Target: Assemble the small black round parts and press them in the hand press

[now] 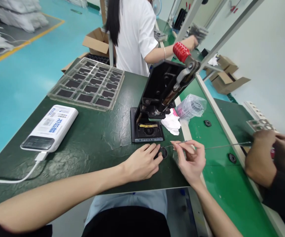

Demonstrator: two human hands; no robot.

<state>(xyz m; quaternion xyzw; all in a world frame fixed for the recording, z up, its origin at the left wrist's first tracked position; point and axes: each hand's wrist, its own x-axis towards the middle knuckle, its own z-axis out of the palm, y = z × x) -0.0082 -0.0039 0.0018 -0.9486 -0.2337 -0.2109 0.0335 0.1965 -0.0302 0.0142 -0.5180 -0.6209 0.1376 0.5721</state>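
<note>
On the dark green table, my left hand [144, 163] rests with its fingertips pressed on a small round black part [162, 152]. My right hand [191, 157] pinches a thin metal tool [182, 142], whose tip reaches toward the black part's upper edge. Just beyond my hands stands a black hand press [157, 95] with a red handle grip [181, 52]. A strip of yellow [148, 125] lies across the press base, above a round recess. White tissue [171, 123] sits to the right of the press.
A clear tray [88, 82] with dark flat pieces lies at the back left, a white power bank [50, 128] with a cable in front. Two black round parts [207, 123] lie on the green conveyor [221, 177]. A co-worker's hands [268, 144] are at the right; another person [135, 36] stands behind.
</note>
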